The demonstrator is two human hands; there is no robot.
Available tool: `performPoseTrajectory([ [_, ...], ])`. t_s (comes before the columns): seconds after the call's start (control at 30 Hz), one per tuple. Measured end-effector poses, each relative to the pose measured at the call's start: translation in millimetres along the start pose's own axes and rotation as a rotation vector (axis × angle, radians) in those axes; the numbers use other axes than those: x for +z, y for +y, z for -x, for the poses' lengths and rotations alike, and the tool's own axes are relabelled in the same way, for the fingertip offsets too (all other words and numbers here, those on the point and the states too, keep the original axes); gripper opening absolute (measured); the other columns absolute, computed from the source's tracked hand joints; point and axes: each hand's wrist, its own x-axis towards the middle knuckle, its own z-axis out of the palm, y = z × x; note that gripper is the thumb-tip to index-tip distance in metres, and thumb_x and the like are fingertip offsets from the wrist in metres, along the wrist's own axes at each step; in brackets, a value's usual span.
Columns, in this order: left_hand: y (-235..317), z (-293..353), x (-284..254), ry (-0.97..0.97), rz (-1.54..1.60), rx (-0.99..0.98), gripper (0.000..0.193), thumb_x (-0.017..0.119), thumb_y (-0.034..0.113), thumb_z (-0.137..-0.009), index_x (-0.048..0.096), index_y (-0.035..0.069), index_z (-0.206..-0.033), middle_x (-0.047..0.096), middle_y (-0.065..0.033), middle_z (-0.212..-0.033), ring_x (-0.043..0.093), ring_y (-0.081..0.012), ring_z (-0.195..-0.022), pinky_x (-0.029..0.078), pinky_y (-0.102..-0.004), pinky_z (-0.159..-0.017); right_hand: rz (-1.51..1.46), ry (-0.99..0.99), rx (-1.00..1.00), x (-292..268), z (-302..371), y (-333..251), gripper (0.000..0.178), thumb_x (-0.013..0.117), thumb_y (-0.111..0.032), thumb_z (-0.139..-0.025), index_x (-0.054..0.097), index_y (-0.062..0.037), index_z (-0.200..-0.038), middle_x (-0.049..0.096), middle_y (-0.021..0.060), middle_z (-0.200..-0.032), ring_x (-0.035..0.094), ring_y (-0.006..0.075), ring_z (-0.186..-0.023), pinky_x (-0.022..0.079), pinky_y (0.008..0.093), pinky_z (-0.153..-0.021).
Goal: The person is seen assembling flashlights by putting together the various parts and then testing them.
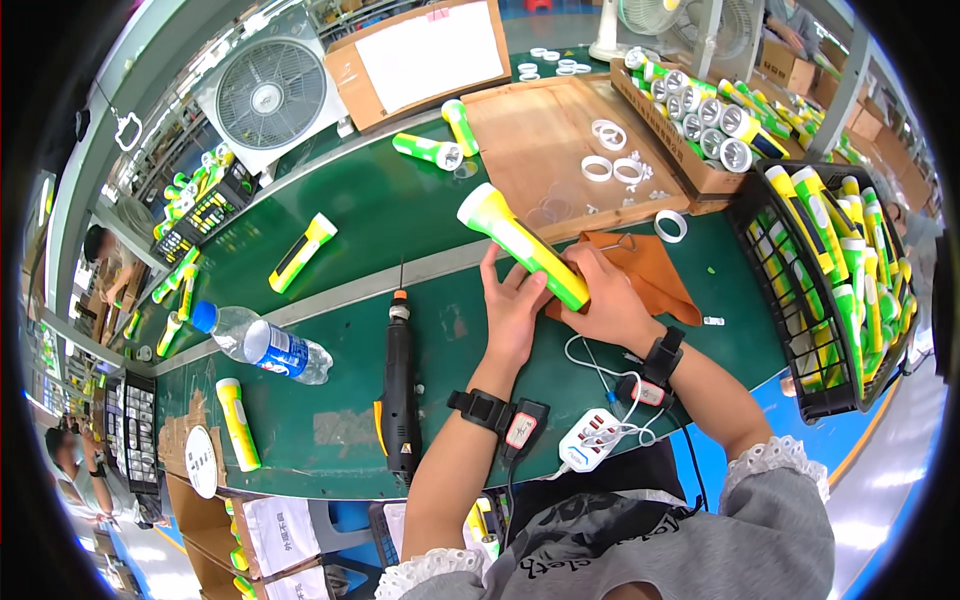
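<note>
A yellow, green and white flashlight (pixel 522 246) is held above the workbench, its wide head pointing to the far left. My right hand (pixel 612 303) is closed round its tail end. Against the near side of its barrel, my left hand (pixel 512 315) grips with thumb and fingers. An orange cloth (pixel 650 270) lies on the bench beside my right hand. Left of my left forearm is a black electric screwdriver (pixel 400 385), its bit pointing away from me. Near my wrists, a white multi-port charger (pixel 588 440) sits with tangled white cables.
A black crate (pixel 822 375) of flashlights stands at the right, with a cardboard box (pixel 715 180) of more behind. White rings lie on a wooden board (pixel 530 120). A plastic bottle (pixel 275 347) and loose flashlights (pixel 303 252) lie left. A box fan (pixel 268 95) stands far left.
</note>
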Motion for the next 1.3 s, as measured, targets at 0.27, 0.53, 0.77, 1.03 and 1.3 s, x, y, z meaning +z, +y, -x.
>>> performPoseTrajectory([
  [0.27, -24, -9, -20, -0.106, -0.536, 0.435, 0.023, 0.056, 0.002, -0.083, 0.054, -0.001, -0.106, 0.052, -0.0067, -0.098, 0.05, -0.0114, -0.082, 0.044, -0.024, -0.072, -0.094, 0.898, -0.616, -42, -13, 43, 0.055, 0.07, -0.008, -0.067, 0.044, -0.0016, -0.116, 0.06, 0.0178, -0.093, 0.059, 0.0343, -0.085, 0.047, 0.041, -0.072],
  [0.53, -14, -4, -9, -0.015, -0.286, 0.136, 0.022, 0.047, 0.021, -0.092, 0.045, 0.008, -0.074, 0.03, 0.0046, -0.056, 0.027, -0.0047, -0.05, 0.026, -0.0216, -0.048, 0.825, 0.323, 0.834, -324, 2, 51, 0.07, 0.051, -0.057, -0.078, 0.047, 0.0029, -0.114, 0.057, 0.0262, -0.104, 0.056, 0.0367, -0.097, 0.045, 0.043, -0.079],
  [0.77, -14, -9, -15, 0.114, -0.259, 0.065, 0.029, 0.046, 0.023, -0.092, 0.04, 0.009, -0.067, 0.027, 0.0055, -0.054, 0.025, -0.0046, -0.05, 0.025, -0.0215, -0.048, 0.749, -0.237, 1.237, -378, 36, 89, 0.078, 0.053, -0.063, -0.07, 0.053, -0.0026, -0.119, 0.053, 0.0164, -0.119, 0.057, 0.0314, -0.099, 0.044, 0.0373, -0.087],
  [1.03, -17, -20, -19, 0.021, -0.35, 0.132, 0.033, 0.049, 0.019, -0.09, 0.037, 0.011, -0.06, 0.029, 0.0066, -0.054, 0.027, -0.0029, -0.05, 0.022, -0.0218, -0.045, 1.568, -0.352, 0.953, -318, -53, 98, 0.053, 0.068, -0.042, -0.07, 0.059, -0.0082, -0.11, 0.058, 0.0144, -0.111, 0.053, 0.0272, -0.106, 0.042, 0.0426, -0.089],
  [1.3, -18, -11, -24, 0.087, -0.487, 0.255, 0.042, 0.056, 0.009, -0.085, 0.029, 0.008, -0.052, 0.026, 0.0088, -0.053, 0.022, -0.0021, -0.052, 0.018, -0.0243, -0.043, 0.347, -0.348, -0.332, 1, -229, 50, 0.031, 0.055, -0.023, -0.077, 0.055, -0.0104, -0.105, 0.061, 0.0179, -0.091, 0.058, 0.0344, -0.085, 0.047, 0.0421, -0.073],
])
